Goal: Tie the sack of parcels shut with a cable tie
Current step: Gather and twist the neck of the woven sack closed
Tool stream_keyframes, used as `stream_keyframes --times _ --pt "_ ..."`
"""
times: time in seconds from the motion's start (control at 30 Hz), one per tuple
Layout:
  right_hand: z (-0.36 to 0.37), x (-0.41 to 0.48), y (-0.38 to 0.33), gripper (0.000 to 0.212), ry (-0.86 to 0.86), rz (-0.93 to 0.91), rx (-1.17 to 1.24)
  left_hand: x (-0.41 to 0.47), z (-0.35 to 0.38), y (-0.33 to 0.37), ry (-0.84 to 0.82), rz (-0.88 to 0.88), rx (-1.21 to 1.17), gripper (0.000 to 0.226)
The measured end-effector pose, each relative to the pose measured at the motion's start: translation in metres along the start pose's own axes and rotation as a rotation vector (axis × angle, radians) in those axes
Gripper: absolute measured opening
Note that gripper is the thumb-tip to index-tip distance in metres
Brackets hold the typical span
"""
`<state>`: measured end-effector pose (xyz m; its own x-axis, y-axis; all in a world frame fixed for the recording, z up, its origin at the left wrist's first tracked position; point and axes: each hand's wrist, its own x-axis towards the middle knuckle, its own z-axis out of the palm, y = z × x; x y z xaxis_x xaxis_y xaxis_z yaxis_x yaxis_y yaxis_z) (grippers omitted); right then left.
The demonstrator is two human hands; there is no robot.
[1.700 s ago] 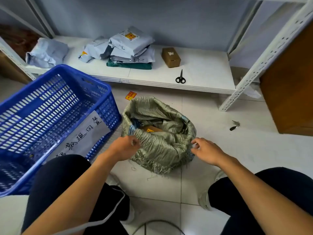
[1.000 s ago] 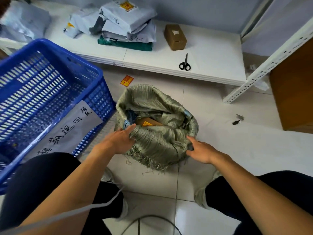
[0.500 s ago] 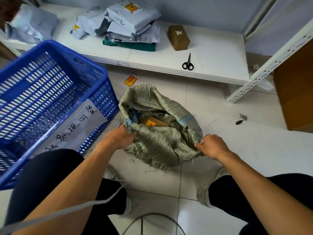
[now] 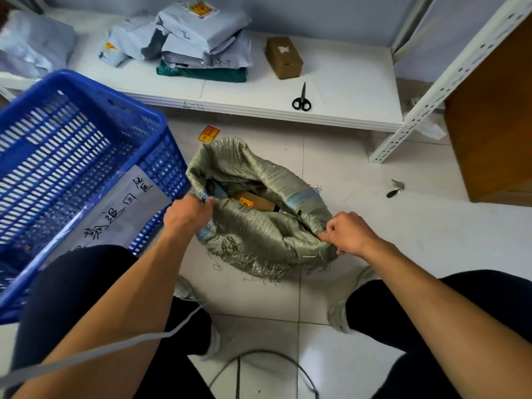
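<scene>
A grey-green woven sack (image 4: pixel 259 234) sits on the tiled floor between my knees, its mouth open and its frayed rim rolled down. A brown parcel (image 4: pixel 254 200) with a yellow label shows inside it. My left hand (image 4: pixel 187 214) pinches the rim on the sack's left side. My right hand (image 4: pixel 347 233) grips the rim on its right side. No cable tie is visible.
A blue plastic crate (image 4: pixel 77 156) with a handwritten paper label stands left of the sack. On the low white shelf (image 4: pixel 345 82) behind lie black scissors (image 4: pixel 301 99), a small cardboard box (image 4: pixel 283 57) and stacked grey mailer bags (image 4: pixel 198 36). A grey cable (image 4: pixel 259 355) lies on the floor near me.
Both hands went from resting on the rolled rim to gripping it at the left and right sides, and have drawn the rim up and apart a little.
</scene>
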<state>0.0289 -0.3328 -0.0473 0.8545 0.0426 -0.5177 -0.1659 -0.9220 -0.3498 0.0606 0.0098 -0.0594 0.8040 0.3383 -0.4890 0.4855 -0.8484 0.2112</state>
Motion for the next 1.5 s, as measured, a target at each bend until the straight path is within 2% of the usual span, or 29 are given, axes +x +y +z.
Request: stream_keyframes --times 0.1,0.17,0.23,0.33,0.4,0.47,0.57,0.63,0.73,0.77,0.93,1.13,1.2,1.3,1.4,1.5 --pt "0.001 -0.001 0.000 0.040 -0.022 -0.033 -0.001 -0.004 0.004 0.007 -0.048 -0.043 -0.020 0.095" --pt "0.004 -0.003 0.000 0.039 -0.066 -0.046 -0.013 -0.006 0.008 0.010 -0.098 -0.075 -0.047 0.101" --pt "0.005 -0.006 -0.002 0.039 -0.131 -0.053 -0.030 -0.002 0.012 0.008 -0.132 -0.098 -0.101 0.089" --pt "0.004 -0.008 -0.004 0.038 -0.185 -0.045 -0.073 0.008 0.012 0.002 -0.136 -0.130 -0.258 0.040" --pt "0.001 -0.008 -0.007 0.029 -0.180 -0.016 -0.126 0.008 0.007 0.005 -0.107 -0.149 -0.290 0.029" --pt "-0.004 -0.008 -0.012 0.014 -0.109 0.024 -0.190 0.005 0.003 0.010 -0.077 -0.155 -0.322 0.026" --pt "-0.011 -0.007 -0.019 0.049 -0.032 0.090 -0.162 0.007 0.001 0.014 -0.050 -0.176 -0.468 0.025" --pt "-0.013 -0.008 -0.019 0.054 -0.023 0.099 -0.081 0.008 -0.001 0.012 -0.015 -0.171 -0.571 0.020" --pt "-0.017 -0.015 -0.018 0.027 0.035 0.077 -0.045 0.000 -0.014 0.011 0.029 -0.163 -0.644 0.012" --pt "-0.020 -0.019 -0.019 0.024 0.088 0.078 -0.039 -0.005 -0.021 0.009 0.042 -0.163 -0.665 0.011" --pt "-0.026 -0.041 -0.012 0.023 0.249 0.108 -0.002 -0.030 -0.043 -0.003 0.057 -0.200 -0.805 0.010" --pt "-0.018 -0.074 -0.003 0.029 0.210 0.164 -0.055 -0.072 -0.055 -0.021 -0.045 -0.227 -1.123 0.027" --pt "-0.015 -0.084 -0.002 0.033 0.209 0.190 -0.021 -0.085 -0.057 -0.028 -0.070 -0.178 -1.079 0.039" --pt "-0.012 -0.098 -0.001 0.047 0.227 0.192 0.023 -0.099 -0.056 -0.044 -0.063 -0.089 -0.825 0.052" --pt "-0.012 -0.108 0.001 0.053 0.249 0.193 0.093 -0.106 -0.053 -0.068 -0.085 -0.012 -0.538 0.043" --pt "-0.014 -0.116 0.003 0.048 0.258 0.136 0.174 -0.119 -0.054 -0.084 -0.110 0.049 -0.170 0.035"
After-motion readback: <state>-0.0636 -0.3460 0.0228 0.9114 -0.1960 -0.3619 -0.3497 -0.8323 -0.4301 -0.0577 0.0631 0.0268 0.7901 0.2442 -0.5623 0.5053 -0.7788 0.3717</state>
